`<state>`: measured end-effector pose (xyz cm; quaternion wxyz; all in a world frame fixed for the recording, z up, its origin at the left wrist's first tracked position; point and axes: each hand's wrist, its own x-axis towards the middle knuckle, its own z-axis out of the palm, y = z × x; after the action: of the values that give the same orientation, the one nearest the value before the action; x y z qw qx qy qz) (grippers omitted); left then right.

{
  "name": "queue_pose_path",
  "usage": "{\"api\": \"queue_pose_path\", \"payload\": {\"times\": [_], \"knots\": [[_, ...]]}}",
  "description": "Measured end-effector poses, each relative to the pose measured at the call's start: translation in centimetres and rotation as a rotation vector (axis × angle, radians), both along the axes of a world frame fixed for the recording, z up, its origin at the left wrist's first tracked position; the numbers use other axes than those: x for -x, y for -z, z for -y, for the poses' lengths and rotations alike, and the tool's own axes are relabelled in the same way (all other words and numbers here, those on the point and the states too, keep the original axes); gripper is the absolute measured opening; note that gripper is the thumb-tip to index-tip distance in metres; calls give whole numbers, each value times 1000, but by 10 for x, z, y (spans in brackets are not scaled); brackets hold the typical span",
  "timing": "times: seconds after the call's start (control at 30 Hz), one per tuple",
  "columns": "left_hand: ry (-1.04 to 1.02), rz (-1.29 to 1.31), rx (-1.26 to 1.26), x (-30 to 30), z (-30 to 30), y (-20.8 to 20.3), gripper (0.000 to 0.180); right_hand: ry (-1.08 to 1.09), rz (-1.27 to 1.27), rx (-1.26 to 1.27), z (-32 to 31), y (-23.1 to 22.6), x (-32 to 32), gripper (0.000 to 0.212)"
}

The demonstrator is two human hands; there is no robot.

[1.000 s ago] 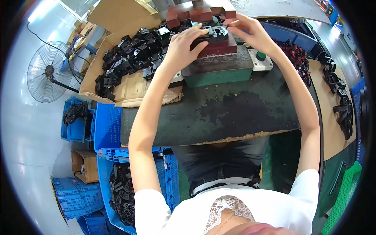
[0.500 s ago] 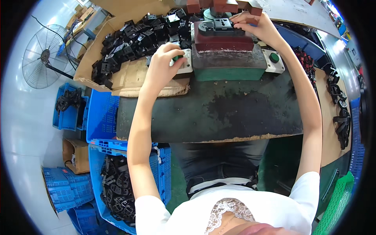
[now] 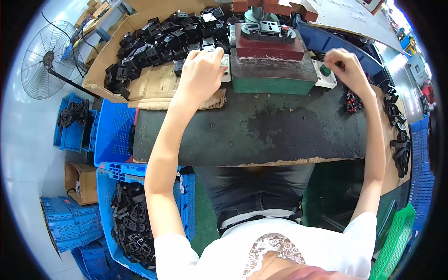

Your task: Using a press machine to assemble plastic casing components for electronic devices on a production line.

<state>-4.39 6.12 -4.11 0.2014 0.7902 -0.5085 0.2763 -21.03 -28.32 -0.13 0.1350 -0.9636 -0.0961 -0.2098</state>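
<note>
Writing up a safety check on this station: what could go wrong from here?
Misalignment: the black part sits on the dark red block with no hand on it, so it might get damaged if seated crooked when the red upper blocks come down.
Accidental press: the right hand is at the green button; a slip could press it.
Stray parts: the heaped black parts nearby might tumble.

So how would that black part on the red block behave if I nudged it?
The black part looks like moulded plastic, so it's probably stiff and fairly light. It lies long and low on the red block, so it seems unlikely to roll or tip. Whether it's fixed there I can't tell.
</note>
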Motion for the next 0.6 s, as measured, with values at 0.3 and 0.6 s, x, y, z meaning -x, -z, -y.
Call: {"api": "queue_pose_path", "payload": {"times": [0.3,0.6], "knots": [[-43,-53,-138,-1,4,-11,6,13,96,-10,-12,17,18,18],[-77,-13,-223,-3,6,-13,7,0,111,-65,-15,21,13,16]]}}
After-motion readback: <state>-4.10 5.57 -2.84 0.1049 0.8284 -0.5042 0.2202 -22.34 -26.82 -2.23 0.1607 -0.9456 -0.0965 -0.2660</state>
